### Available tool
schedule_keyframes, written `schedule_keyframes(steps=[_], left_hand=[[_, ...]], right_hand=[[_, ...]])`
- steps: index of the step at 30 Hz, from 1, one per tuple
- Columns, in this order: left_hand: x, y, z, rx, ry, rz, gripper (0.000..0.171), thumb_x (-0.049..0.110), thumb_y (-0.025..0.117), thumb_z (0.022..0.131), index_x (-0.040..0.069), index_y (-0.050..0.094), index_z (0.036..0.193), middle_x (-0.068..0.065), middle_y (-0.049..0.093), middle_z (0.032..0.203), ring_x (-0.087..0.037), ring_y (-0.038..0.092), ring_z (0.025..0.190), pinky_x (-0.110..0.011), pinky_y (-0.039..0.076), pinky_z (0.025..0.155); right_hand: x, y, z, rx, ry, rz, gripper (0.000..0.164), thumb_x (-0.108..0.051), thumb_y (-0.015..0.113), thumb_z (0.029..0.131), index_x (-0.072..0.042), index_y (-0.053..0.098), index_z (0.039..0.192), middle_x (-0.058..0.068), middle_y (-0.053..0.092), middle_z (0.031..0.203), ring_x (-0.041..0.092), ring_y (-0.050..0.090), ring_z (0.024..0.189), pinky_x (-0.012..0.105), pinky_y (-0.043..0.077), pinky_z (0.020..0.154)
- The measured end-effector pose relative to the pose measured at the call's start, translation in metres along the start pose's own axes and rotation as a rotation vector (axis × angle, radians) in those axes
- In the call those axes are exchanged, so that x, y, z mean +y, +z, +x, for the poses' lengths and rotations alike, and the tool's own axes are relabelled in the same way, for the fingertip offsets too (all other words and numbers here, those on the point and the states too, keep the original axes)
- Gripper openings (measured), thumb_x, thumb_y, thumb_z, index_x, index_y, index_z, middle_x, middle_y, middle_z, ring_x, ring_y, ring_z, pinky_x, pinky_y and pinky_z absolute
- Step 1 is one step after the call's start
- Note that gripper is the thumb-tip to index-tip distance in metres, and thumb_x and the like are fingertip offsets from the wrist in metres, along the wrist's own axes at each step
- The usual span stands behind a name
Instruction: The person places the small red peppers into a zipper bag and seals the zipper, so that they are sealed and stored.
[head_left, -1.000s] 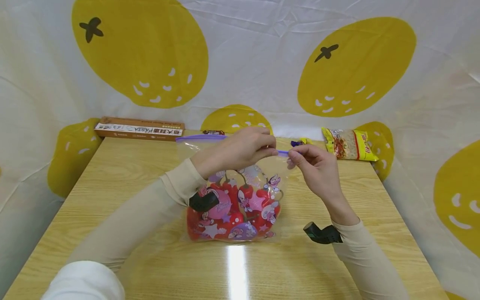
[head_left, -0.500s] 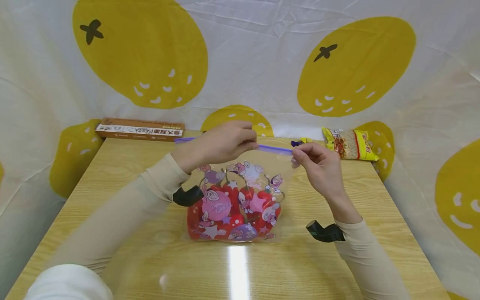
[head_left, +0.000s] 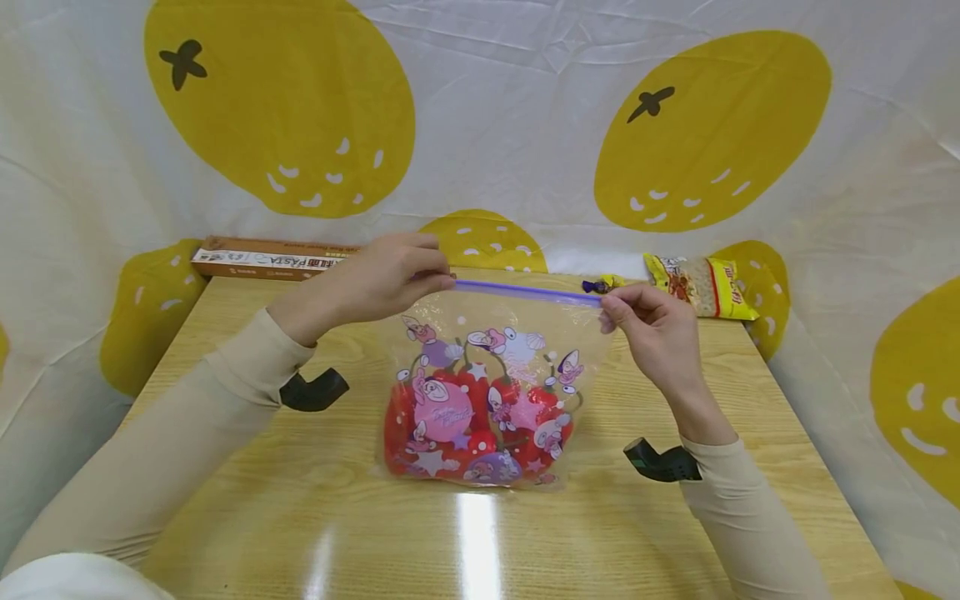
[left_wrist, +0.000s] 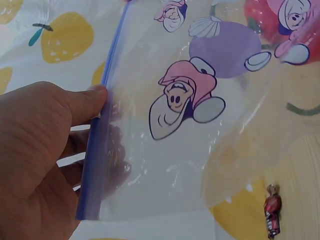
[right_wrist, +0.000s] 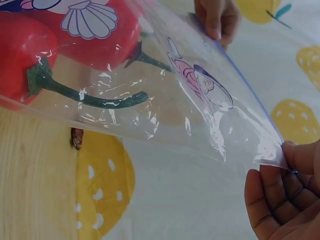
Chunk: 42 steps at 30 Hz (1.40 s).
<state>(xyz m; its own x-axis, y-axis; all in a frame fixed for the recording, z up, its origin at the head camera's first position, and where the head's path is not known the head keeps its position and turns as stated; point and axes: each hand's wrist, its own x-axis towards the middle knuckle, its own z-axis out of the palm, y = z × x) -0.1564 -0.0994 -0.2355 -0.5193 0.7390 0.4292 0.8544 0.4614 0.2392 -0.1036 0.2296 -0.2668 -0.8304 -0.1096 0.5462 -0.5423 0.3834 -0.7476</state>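
Note:
A clear zip bag [head_left: 517, 342] printed with pink and purple cartoons stands upright on the table, its purple zip strip [head_left: 525, 292] stretched along the top. Red peppers [right_wrist: 95, 45] with green stems fill the lower part. My left hand [head_left: 382, 279] pinches the strip near its left end; in the left wrist view the thumb lies on the near side, with the other fingers behind the film. At the opposite end, my right hand [head_left: 660, 333] pinches the bag's top corner between thumb and forefinger, as the right wrist view shows closely.
Along the back edge lie a pasta box [head_left: 262, 258] at left, a small candy in a blue and yellow wrapper [head_left: 603, 284], and a yellow food packet [head_left: 705, 287] at right. A dark red wrapped candy [left_wrist: 272, 212] lies behind the bag. A fruit-print cloth [head_left: 495, 125] hangs behind the table [head_left: 360, 517].
My left hand has slid leftward along the zip strip, away from my right hand. My right hand and the bag's top have shifted slightly right.

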Motion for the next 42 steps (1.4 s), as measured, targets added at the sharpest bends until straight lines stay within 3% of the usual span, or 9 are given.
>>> schedule_keyframes(steps=[12,21,24,28,30,32,35,37,42], left_hand=[[-0.015,-0.019,-0.036,0.024,-0.045,0.031,0.005,0.015,0.064,0.085,0.011,0.067,0.084,0.005,0.054,0.077,-0.008,0.044,0.064,-0.027,0.038,0.058],[-0.017,-0.017,-0.038,0.074,-0.015,0.035,0.005,0.011,0.063,0.085,0.008,0.066,0.084,0.001,0.056,0.076,-0.010,0.045,0.064,-0.028,0.038,0.059],[-0.012,-0.015,-0.036,0.093,-0.052,0.010,0.006,0.011,0.063,0.085,0.008,0.067,0.083,0.000,0.058,0.075,-0.010,0.046,0.063,-0.028,0.038,0.058],[-0.003,-0.014,-0.034,0.091,-0.125,-0.029,0.009,0.015,0.063,0.086,0.008,0.068,0.083,0.000,0.058,0.073,-0.011,0.046,0.061,-0.028,0.038,0.056],[0.002,-0.016,-0.033,0.093,-0.153,-0.034,0.010,0.017,0.063,0.086,0.009,0.068,0.083,0.001,0.057,0.072,-0.010,0.044,0.060,-0.027,0.038,0.056],[0.007,-0.019,-0.033,0.106,-0.165,-0.042,0.009,0.018,0.063,0.086,0.010,0.068,0.083,0.002,0.056,0.071,-0.010,0.043,0.060,-0.027,0.037,0.056],[0.014,-0.022,-0.033,0.126,-0.147,-0.066,0.007,0.018,0.064,0.085,0.012,0.068,0.083,0.005,0.055,0.070,-0.008,0.043,0.060,-0.025,0.037,0.056],[0.018,-0.023,-0.033,0.134,-0.106,-0.091,0.006,0.016,0.065,0.084,0.012,0.068,0.083,0.007,0.056,0.070,-0.007,0.043,0.059,-0.024,0.037,0.055],[0.027,-0.023,-0.036,0.067,0.004,-0.238,0.003,0.015,0.066,0.084,0.017,0.068,0.082,0.012,0.057,0.073,-0.004,0.045,0.059,-0.022,0.039,0.054]], right_hand=[[-0.013,-0.003,0.001,0.013,-0.002,-0.041,0.009,0.002,0.059,0.085,0.011,0.062,0.084,0.016,0.059,0.068,0.016,0.057,0.059,0.018,0.047,0.057],[-0.001,-0.001,0.001,0.033,0.016,-0.094,0.009,-0.001,0.059,0.085,0.008,0.063,0.084,0.018,0.059,0.069,0.017,0.057,0.060,0.019,0.047,0.057],[0.010,-0.004,0.001,0.079,-0.006,-0.222,0.012,-0.005,0.064,0.083,0.003,0.065,0.092,0.014,0.059,0.076,0.013,0.054,0.066,0.016,0.043,0.062],[0.000,0.002,-0.003,0.162,-0.172,-0.444,0.025,-0.005,0.070,0.078,0.001,0.065,0.101,0.009,0.054,0.075,0.013,0.045,0.065,0.016,0.034,0.061],[-0.013,0.012,-0.008,0.109,-0.261,-0.467,0.029,-0.003,0.069,0.079,0.002,0.063,0.107,0.006,0.053,0.069,0.012,0.043,0.059,0.016,0.034,0.057],[-0.026,0.026,-0.013,-0.015,-0.291,-0.435,0.035,-0.005,0.065,0.082,0.001,0.059,0.117,0.002,0.055,0.064,0.008,0.044,0.053,0.015,0.036,0.050],[-0.038,0.047,-0.015,-0.203,-0.229,-0.412,0.053,-0.013,0.061,0.087,-0.007,0.042,0.136,-0.005,0.054,0.063,0.002,0.042,0.048,0.019,0.038,0.045],[-0.041,0.057,-0.012,-0.261,-0.167,-0.426,0.057,-0.017,0.059,0.089,-0.012,0.035,0.141,-0.007,0.053,0.064,0.002,0.040,0.047,0.021,0.037,0.045],[-0.040,0.065,-0.005,-0.291,-0.118,-0.365,0.028,-0.014,0.056,0.091,-0.006,0.052,0.117,-0.004,0.059,0.068,0.004,0.050,0.052,0.022,0.041,0.047]])
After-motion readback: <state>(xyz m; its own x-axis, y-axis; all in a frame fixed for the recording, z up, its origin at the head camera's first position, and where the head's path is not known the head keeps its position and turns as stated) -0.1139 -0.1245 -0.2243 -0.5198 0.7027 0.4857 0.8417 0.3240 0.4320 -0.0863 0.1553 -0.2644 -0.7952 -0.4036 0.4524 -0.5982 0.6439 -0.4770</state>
